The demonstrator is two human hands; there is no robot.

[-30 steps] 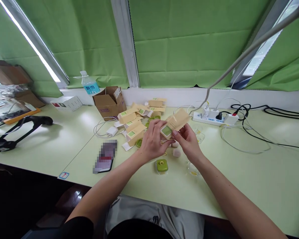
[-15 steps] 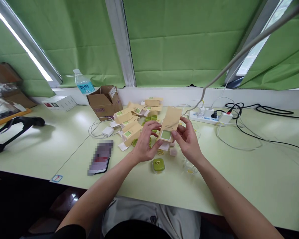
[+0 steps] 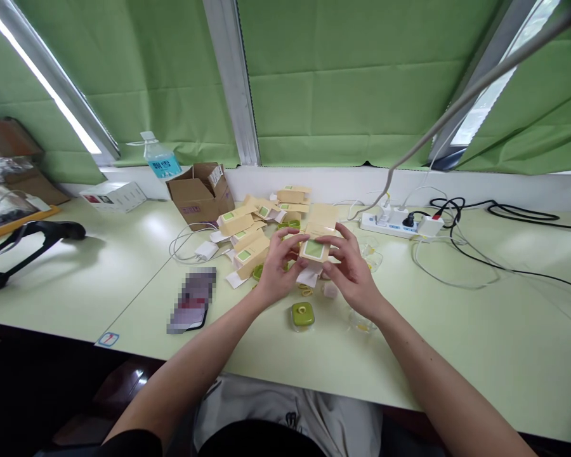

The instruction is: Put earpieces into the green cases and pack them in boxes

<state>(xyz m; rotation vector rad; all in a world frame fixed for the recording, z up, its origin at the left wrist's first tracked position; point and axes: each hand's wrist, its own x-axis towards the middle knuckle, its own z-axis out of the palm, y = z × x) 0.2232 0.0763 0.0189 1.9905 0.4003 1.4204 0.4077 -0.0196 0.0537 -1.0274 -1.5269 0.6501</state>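
Note:
Between my two hands is a small kraft cardboard box point(image 3: 321, 232) with a green square on its near face and a white flap hanging below. My left hand point(image 3: 280, 270) grips its left side, and my right hand point(image 3: 354, 270) grips its right side. A green-lidded clear square case point(image 3: 303, 315) sits on the table just below the hands. Yellow loops point(image 3: 305, 289) lie beneath the box, partly hidden. Behind my left hand are several similar kraft boxes point(image 3: 251, 249) in a heap, with green pieces point(image 3: 290, 225) beside them.
A phone point(image 3: 193, 301) and a white charger point(image 3: 206, 251) lie left. An open brown carton point(image 3: 200, 195) and a water bottle point(image 3: 160, 157) stand behind. Clear plastic pieces point(image 3: 363, 322) lie near my right wrist. A power strip point(image 3: 394, 223) with cables is at the back right.
The kraft box has tilted, so its broad face now lies back and its green-square end faces me, with a white flap showing. Both hands have shifted their hold slightly.

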